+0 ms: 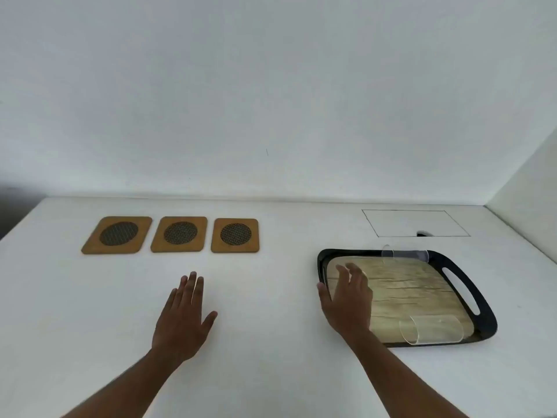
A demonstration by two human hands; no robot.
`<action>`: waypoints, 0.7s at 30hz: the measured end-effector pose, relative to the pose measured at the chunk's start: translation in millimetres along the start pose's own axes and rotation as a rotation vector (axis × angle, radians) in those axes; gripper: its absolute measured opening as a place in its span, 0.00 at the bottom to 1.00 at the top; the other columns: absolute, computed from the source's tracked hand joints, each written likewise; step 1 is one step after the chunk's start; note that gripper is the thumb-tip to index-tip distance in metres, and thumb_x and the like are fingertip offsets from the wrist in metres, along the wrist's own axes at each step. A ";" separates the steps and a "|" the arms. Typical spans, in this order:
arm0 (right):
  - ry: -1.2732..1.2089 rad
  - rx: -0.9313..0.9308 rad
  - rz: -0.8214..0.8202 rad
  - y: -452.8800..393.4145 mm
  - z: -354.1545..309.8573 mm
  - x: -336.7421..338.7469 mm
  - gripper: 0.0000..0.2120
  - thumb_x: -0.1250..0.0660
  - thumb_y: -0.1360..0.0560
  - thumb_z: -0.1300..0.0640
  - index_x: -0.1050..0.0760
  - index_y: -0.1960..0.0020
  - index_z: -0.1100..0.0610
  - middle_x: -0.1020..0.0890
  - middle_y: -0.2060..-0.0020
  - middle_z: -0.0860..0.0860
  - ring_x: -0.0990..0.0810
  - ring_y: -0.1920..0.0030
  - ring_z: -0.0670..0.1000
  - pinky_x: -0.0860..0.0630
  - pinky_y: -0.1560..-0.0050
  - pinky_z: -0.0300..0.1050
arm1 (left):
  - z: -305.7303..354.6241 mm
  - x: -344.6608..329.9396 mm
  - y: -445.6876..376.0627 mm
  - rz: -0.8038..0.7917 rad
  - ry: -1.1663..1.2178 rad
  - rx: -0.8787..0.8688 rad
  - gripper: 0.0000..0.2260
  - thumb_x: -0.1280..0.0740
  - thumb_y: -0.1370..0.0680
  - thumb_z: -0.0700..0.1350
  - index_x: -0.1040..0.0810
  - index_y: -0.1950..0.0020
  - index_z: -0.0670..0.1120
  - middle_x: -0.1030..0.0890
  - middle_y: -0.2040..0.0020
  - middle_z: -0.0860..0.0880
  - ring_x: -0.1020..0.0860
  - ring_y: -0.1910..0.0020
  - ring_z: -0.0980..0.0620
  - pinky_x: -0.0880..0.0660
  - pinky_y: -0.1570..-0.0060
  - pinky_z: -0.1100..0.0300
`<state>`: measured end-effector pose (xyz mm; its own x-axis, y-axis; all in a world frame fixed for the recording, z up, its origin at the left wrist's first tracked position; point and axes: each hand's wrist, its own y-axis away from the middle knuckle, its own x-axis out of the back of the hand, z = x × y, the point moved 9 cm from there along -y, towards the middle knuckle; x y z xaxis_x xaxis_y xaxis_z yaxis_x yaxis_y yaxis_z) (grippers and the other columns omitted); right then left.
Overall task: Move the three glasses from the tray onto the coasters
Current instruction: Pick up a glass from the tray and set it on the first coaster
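Note:
Three tan square coasters with dark mesh discs lie in a row at the back left: left coaster (117, 235), middle coaster (179, 234), right coaster (235, 235). A black tray (461, 274) with a wood-grain floor sits at the right. One clear glass (405, 255) lies on its side at the tray's far rim. Another clear glass (431, 330) lies on its side at the near rim. A third glass is not visible; my right hand (348, 300) hovers over the tray's left part, fingers apart. My left hand (184, 315) is spread flat over the table, empty.
The white table (271, 372) meets a white wall at the back and another wall at the right. A thin rectangular outline (414, 223) with a small dark notch is set into the tabletop behind the tray. The table's left edge falls off at the far left.

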<state>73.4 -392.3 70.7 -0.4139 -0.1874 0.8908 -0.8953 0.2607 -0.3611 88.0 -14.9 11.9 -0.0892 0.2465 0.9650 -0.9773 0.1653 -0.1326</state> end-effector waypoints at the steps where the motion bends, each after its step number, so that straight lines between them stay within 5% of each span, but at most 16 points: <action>1: -0.035 -0.071 0.000 -0.4 11.3 -0.3 0.29 0.27 0.26 0.44 0.28 0.31 0.57 0.27 0.32 0.57 0.26 0.34 0.62 0.24 0.43 0.62 | -0.4 -5.7 2.9 -0.029 0.009 0.020 0.38 0.48 0.19 0.65 0.52 0.18 0.42 0.51 0.17 0.43 0.53 0.19 0.45 0.48 0.21 0.49; 10: -0.116 -0.414 -0.082 10.4 70.7 -16.7 0.40 0.26 0.29 0.35 0.33 0.27 0.58 0.29 0.36 0.63 0.28 0.38 0.66 0.22 0.47 0.63 | -2.8 -45.0 28.1 -0.062 0.069 0.078 0.39 0.61 0.20 0.67 0.47 0.18 0.41 0.46 0.17 0.45 0.49 0.19 0.48 0.52 0.21 0.53; 14: -0.233 -0.492 -0.137 17.6 74.7 -20.1 0.44 0.27 0.28 0.33 0.39 0.23 0.55 0.27 0.36 0.65 0.26 0.38 0.67 0.24 0.44 0.61 | -1.6 -43.8 33.6 -0.032 0.084 0.074 0.35 0.54 0.18 0.63 0.43 0.19 0.41 0.43 0.18 0.45 0.46 0.19 0.47 0.60 0.24 0.60; 21: -0.514 -0.698 -0.227 15.0 81.3 -17.5 0.48 0.25 0.26 0.41 0.48 0.19 0.59 0.23 0.32 0.64 0.22 0.35 0.66 0.24 0.38 0.57 | -2.8 -41.8 34.6 -0.035 0.102 0.068 0.34 0.52 0.18 0.62 0.44 0.18 0.42 0.45 0.17 0.46 0.48 0.18 0.48 0.62 0.23 0.61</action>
<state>53.8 -462.1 27.3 -0.4120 -0.6620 0.6261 -0.7302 0.6509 0.2077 58.4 -16.8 -33.6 -0.0381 0.3378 0.9404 -0.9905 0.1115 -0.0802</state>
